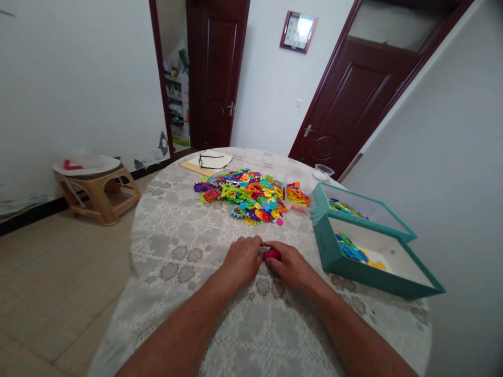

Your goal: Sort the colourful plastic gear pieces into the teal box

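My right hand (287, 260) is closed on a small red plastic piece (272, 254) low over the near middle of the table. Close beside it, my left hand (244, 257) has its fingers curled, with fingertips meeting those of the right hand. Whatever the left fingers may hold is hidden from view. Beyond both hands spreads a heap of colourful plastic gear pieces (255, 193), in purple, green, orange, blue, yellow and red.
A clear plastic box (301, 208) with orange pieces stands right of the heap. Two teal box parts (373, 280) holding more pieces lie at the right. Black glasses (210, 161) rest on papers at the back left; a clear bowl (324, 170) sits at the back right.
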Demonstrator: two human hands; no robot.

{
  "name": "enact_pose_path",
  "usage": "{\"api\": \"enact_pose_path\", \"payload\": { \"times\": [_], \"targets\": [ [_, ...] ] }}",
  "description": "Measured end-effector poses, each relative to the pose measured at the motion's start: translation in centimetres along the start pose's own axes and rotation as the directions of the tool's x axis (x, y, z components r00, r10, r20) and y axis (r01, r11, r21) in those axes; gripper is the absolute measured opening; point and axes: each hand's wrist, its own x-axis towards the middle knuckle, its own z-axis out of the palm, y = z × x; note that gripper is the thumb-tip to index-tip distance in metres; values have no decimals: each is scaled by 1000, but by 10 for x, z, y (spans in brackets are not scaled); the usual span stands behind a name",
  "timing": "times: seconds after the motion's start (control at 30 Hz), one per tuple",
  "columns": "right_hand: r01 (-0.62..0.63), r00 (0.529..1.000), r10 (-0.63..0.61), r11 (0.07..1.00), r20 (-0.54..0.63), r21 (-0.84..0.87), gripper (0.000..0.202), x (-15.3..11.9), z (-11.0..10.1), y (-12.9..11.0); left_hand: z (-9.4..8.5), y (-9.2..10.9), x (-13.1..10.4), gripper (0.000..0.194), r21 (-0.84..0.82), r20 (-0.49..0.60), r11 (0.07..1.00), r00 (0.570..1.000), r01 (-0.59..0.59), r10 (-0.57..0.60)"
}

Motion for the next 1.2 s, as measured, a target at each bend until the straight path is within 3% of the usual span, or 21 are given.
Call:
{"api": "enact_pose_path", "payload": {
  "times": [0.23, 0.57, 0.73, 0.83, 0.9, 1.03, 1.2],
  "targets": [
    [20, 1000, -22, 991, -16, -130, 19, 3, 7, -5, -1, 1, -4, 36, -65, -34, 998, 999, 0, -2],
    [64, 998, -61, 994, 27, -85, 10, -1, 5, -4, -3, -1, -7, 40, -155, -29, 988, 1000, -5, 1],
    [46, 999, -46, 999, 1, 13, 20, -4, 4, -4, -3, -2, -6, 42, -312, -62, 948, 997, -65, 48],
    [73, 996, -76, 996, -52, -58, 9, -6, -1, -9, -5, -1, -3, 45, -477, -87, 875, 995, -83, 47],
    [94, 984, -108, 990, -140, -101, 11, -6, -9, -15, -6, -1, 0, 40, -547, -175, 828, 984, -125, 32],
    [88, 901, -168, 974, -400, -211, 13, -6, -43, -21, -10, -6, 9, 32, -519, -272, 847, 961, -111, -41],
    [-142, 642, -180, 927, -745, -347, 20, -21, -98, 1, -10, -7, 9, 33, -457, -269, 884, 963, -95, -36]
  ]
}}
